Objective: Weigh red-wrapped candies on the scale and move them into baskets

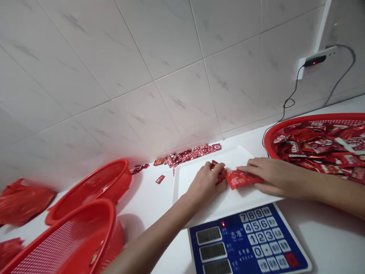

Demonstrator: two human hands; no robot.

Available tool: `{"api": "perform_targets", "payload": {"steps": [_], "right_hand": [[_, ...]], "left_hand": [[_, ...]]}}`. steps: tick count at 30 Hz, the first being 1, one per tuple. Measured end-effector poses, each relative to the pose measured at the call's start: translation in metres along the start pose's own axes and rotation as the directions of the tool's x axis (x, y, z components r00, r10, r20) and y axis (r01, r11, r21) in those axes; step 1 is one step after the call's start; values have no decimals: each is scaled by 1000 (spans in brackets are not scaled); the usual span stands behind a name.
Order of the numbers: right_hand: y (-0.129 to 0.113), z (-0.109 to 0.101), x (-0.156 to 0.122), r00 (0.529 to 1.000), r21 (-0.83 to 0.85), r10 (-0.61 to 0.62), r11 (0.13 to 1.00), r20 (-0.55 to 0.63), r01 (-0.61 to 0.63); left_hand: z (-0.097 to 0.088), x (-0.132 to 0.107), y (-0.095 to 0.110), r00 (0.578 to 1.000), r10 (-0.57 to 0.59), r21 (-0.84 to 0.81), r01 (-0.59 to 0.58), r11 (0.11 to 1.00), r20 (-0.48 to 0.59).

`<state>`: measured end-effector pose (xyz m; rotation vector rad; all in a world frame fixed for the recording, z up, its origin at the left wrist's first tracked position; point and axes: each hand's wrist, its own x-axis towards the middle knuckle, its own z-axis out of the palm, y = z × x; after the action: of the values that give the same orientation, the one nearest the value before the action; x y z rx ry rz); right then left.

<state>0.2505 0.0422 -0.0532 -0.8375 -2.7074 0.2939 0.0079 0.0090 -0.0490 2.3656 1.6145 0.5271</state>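
Observation:
Both hands are over the white tray on top of a blue-faced weighing scale. The fingers of my left hand are closed around a dark red packet, partly covered by them. My right hand grips a brighter red packet by its right side. The two packets meet or overlap near the tray's middle. What lies under the fingers is hidden. Figures on the scale's displays are too faint to read surely.
A red basket full of red packets stands at right. Two red baskets and red plastic bags are at left. Small red packets lie along the tiled wall, one loose packet nearer. A black cable hangs from a socket.

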Motion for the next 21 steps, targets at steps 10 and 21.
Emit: {"api": "perform_targets", "payload": {"steps": [10,21], "right_hand": [[-1,-13,4,961,415,222,900,-167,-136],[-12,-35,-28,951,323,230,934,-205,-156]], "left_hand": [[-43,-17,12,947,-303,-644,170,746,-102],[-86,-75,8,865,-497,-611,357,706,-68]]}}
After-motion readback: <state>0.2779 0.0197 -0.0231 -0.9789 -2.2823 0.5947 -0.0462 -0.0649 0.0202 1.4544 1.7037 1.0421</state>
